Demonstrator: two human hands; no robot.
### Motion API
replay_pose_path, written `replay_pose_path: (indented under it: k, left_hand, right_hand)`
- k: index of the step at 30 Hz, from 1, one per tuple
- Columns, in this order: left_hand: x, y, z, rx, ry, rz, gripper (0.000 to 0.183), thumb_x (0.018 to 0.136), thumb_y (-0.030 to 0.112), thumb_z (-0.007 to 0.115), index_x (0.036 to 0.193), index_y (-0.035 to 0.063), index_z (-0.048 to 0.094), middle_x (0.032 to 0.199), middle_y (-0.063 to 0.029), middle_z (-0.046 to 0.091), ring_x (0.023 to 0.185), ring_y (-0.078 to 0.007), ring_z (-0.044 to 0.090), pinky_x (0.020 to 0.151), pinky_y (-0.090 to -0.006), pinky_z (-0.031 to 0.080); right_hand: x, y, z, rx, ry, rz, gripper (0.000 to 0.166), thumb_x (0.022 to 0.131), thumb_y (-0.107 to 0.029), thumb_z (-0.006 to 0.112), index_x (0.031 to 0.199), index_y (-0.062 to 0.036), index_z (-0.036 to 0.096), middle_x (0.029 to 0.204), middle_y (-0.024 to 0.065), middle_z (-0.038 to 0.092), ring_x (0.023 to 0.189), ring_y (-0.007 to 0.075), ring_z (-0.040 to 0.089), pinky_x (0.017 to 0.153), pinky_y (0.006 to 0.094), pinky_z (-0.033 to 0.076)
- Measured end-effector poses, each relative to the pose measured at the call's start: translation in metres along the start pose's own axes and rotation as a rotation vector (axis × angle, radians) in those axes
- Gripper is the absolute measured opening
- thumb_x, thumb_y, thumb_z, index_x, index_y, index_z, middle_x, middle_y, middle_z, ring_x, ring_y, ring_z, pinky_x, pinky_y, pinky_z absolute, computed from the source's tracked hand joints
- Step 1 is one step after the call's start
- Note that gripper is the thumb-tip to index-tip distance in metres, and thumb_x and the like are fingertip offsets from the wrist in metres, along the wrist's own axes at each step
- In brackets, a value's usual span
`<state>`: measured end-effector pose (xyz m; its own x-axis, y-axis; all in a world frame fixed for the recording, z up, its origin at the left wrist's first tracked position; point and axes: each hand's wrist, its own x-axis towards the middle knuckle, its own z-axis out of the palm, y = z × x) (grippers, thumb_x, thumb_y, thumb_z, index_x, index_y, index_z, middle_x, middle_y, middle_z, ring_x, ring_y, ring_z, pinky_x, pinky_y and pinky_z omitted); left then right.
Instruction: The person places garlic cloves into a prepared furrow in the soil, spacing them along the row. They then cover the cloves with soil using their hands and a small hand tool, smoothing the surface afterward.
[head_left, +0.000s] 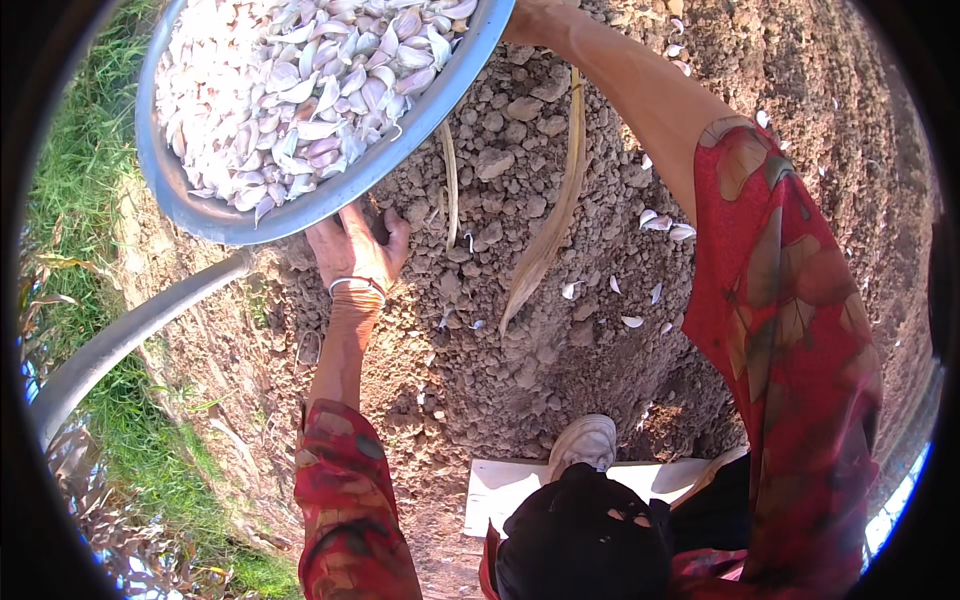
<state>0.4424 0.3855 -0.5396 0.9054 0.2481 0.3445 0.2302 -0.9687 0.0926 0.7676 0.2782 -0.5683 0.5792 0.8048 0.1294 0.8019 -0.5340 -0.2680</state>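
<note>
A wide metal basin (420, 124) heaped with pale, purple-tinged garlic cloves (322, 90) fills the upper left. My left hand (358, 251), with a bracelet at the wrist, reaches under the basin's near rim. Its thumb stands out to the side over the soil, while the fingertips are hidden beneath the metal. At the basin's right side, my right hand (529, 21) is against the rim; the top edge of the picture and the basin hide most of its fingers. Loose cloves (664, 225) lie scattered on the crumbly soil (487, 217) right of centre.
Dry flat leaf strips (551, 232) lie across the clods. A grey hose or pipe (142, 330) runs in from the left, ending near the basin. Grass (82, 172) borders the soil at left. A shoe (585, 442) rests by a white board (495, 495).
</note>
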Motion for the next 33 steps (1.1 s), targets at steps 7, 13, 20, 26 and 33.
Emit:
replay_pose_path:
  k: [7, 13, 20, 26, 33]
  left_hand:
    - [0.01, 0.012, -0.002, -0.011, 0.035, 0.018, 0.048, 0.07, 0.018, 0.064, 0.113, 0.0006, 0.051, 0.106, -0.0213, 0.042, 0.095, -0.0393, 0.047, 0.083, -0.0502, 0.041]
    - [0.007, 0.007, -0.004, -0.02, -0.032, 0.003, 0.066, 0.072, 0.024, 0.064, 0.128, -0.0006, 0.039, 0.106, -0.0241, 0.041, 0.099, -0.0438, 0.044, 0.086, -0.0548, 0.038]
    - [0.008, 0.011, 0.001, -0.017, 0.036, 0.016, 0.048, 0.07, 0.02, 0.065, 0.112, 0.0029, 0.052, 0.105, -0.0211, 0.041, 0.093, -0.0387, 0.048, 0.079, -0.0499, 0.042]
    - [0.009, 0.013, 0.002, -0.02, 0.051, 0.022, 0.045, 0.07, 0.02, 0.065, 0.11, 0.0025, 0.052, 0.106, -0.0208, 0.042, 0.093, -0.0388, 0.048, 0.081, -0.0491, 0.042]
    - [0.004, 0.01, -0.001, -0.018, 0.048, 0.005, 0.044, 0.07, 0.016, 0.064, 0.11, 0.0021, 0.051, 0.107, -0.0203, 0.043, 0.097, -0.0392, 0.047, 0.085, -0.0495, 0.04]
  right_hand:
    - [-0.021, 0.002, -0.024, -0.144, -0.135, 0.22, 0.019, 0.088, -0.007, 0.054, 0.101, -0.0063, 0.067, 0.103, 0.011, 0.068, 0.094, 0.0267, 0.067, 0.077, 0.0357, 0.056]
    - [-0.042, 0.031, -0.068, -0.07, -0.046, 0.238, 0.014, 0.077, -0.015, 0.058, 0.075, -0.0046, 0.068, 0.073, 0.0167, 0.066, 0.069, 0.0322, 0.066, 0.063, 0.0397, 0.055]
    - [-0.041, 0.042, -0.017, -0.135, 0.03, 0.178, 0.016, 0.078, -0.016, 0.058, 0.071, -0.0053, 0.068, 0.072, 0.0168, 0.066, 0.067, 0.031, 0.066, 0.059, 0.0401, 0.054]
    - [-0.041, 0.027, -0.027, -0.307, -0.062, 0.119, 0.019, 0.081, -0.022, 0.06, 0.077, -0.0058, 0.069, 0.094, 0.016, 0.067, 0.08, 0.0271, 0.067, 0.061, 0.0375, 0.054]
    - [-0.026, 0.005, -0.026, -0.376, -0.154, 0.066, 0.017, 0.086, -0.006, 0.058, 0.1, -0.0106, 0.067, 0.103, 0.0077, 0.067, 0.095, 0.0245, 0.067, 0.077, 0.0344, 0.056]
